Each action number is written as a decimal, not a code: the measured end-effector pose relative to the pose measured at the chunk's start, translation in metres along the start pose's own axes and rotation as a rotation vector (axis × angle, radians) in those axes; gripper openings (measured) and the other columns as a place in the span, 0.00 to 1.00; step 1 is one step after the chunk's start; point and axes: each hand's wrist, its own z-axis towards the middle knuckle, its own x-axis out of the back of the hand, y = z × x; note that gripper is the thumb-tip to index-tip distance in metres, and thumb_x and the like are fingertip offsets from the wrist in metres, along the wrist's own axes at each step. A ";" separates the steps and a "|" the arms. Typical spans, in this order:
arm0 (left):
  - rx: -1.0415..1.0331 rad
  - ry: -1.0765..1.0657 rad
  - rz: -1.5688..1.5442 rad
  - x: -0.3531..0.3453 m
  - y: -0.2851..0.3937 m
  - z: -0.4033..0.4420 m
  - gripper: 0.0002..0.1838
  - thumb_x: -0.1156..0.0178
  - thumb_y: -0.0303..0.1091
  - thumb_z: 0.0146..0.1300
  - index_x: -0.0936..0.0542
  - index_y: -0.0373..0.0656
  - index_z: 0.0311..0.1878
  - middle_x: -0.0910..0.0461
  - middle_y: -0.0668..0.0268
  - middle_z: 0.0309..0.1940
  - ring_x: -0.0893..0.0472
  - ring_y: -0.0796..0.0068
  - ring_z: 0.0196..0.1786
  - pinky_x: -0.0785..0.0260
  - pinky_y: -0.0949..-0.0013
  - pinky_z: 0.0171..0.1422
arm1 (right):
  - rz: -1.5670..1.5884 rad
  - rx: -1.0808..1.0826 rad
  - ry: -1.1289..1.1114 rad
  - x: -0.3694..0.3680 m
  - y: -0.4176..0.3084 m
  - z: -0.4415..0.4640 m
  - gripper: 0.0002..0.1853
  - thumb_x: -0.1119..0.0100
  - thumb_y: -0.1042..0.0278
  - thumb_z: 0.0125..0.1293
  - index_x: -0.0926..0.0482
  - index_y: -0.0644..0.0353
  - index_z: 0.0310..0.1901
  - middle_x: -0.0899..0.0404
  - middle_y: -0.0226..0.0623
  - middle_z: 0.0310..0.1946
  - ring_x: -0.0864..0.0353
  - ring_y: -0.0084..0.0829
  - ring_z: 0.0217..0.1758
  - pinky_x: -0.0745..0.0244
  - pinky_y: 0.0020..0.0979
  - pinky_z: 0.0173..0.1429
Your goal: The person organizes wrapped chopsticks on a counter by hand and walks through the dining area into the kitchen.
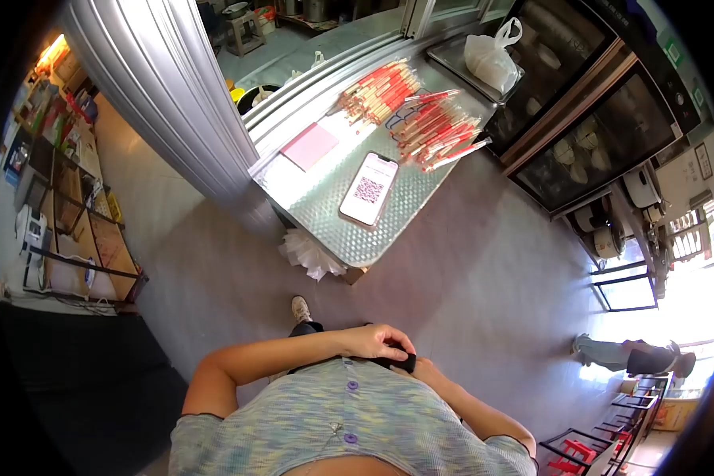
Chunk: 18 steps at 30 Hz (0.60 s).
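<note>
In front of my waist, my left hand (373, 341) has its fingers curled over a small black object (403, 363), whose kind I cannot make out. My right hand (427, 374) meets the other side of that black object, its fingers mostly hidden. Ahead of both hands stands a metal-topped table (333, 218). On it lies a phone (369, 189) with a QR code on its lit screen. Bundles of paper-wrapped chopsticks (381, 94) and a second pile of red-wrapped chopsticks (439, 131) lie farther back, near a flat pink item (309, 147).
A metal tray (456, 59) holding a white plastic bag (493, 59) sits at the table's far end. Glass-doored cabinets (587, 143) stand at right. A silver pillar (155, 95) rises left of the table. Shelves (79, 230) line the left. Another person (635, 357) stands far right.
</note>
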 end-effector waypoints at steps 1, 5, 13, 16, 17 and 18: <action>-0.020 0.028 0.040 0.010 0.000 -0.012 0.17 0.48 0.29 0.59 0.32 0.39 0.52 0.28 0.69 0.34 0.31 0.84 0.38 0.38 0.79 0.44 | -0.047 0.140 0.020 -0.006 -0.003 0.011 0.18 0.56 0.52 0.59 0.26 0.59 0.37 0.25 0.45 0.28 0.25 0.44 0.32 0.31 0.37 0.38; 0.033 -0.048 0.150 0.048 -0.001 -0.060 0.20 0.50 0.33 0.61 0.36 0.41 0.57 0.29 0.70 0.33 0.32 0.84 0.38 0.39 0.80 0.43 | -0.053 0.172 -0.305 0.017 -0.036 0.043 0.19 0.52 0.52 0.57 0.27 0.59 0.41 0.25 0.42 0.37 0.25 0.36 0.37 0.31 0.34 0.40; 0.147 -0.226 0.094 0.075 0.013 -0.107 0.15 0.51 0.34 0.61 0.31 0.39 0.50 0.27 0.66 0.43 0.30 0.80 0.46 0.40 0.76 0.52 | -0.375 0.351 0.883 0.183 -0.089 0.163 0.14 0.54 0.75 0.51 0.25 0.58 0.41 0.28 0.40 0.33 0.29 0.38 0.37 0.33 0.31 0.40; 0.095 -0.174 0.127 0.079 0.007 -0.104 0.14 0.51 0.35 0.61 0.30 0.40 0.48 0.27 0.65 0.43 0.30 0.78 0.46 0.40 0.74 0.53 | -0.527 0.517 0.869 0.196 -0.118 0.214 0.16 0.54 0.77 0.51 0.24 0.52 0.42 0.32 0.35 0.30 0.31 0.34 0.34 0.35 0.31 0.38; 0.080 -0.144 0.135 0.079 0.007 -0.104 0.14 0.51 0.35 0.61 0.30 0.40 0.48 0.27 0.66 0.43 0.30 0.78 0.46 0.40 0.73 0.53 | -0.588 0.502 0.832 0.198 -0.123 0.224 0.17 0.53 0.77 0.51 0.24 0.51 0.42 0.33 0.34 0.29 0.31 0.33 0.34 0.34 0.32 0.38; 0.065 -0.114 0.145 0.079 0.007 -0.104 0.14 0.51 0.36 0.61 0.30 0.41 0.48 0.27 0.66 0.43 0.30 0.77 0.47 0.40 0.73 0.53 | -0.647 0.489 0.797 0.200 -0.127 0.233 0.17 0.53 0.77 0.50 0.24 0.50 0.42 0.34 0.34 0.29 0.31 0.33 0.34 0.34 0.32 0.38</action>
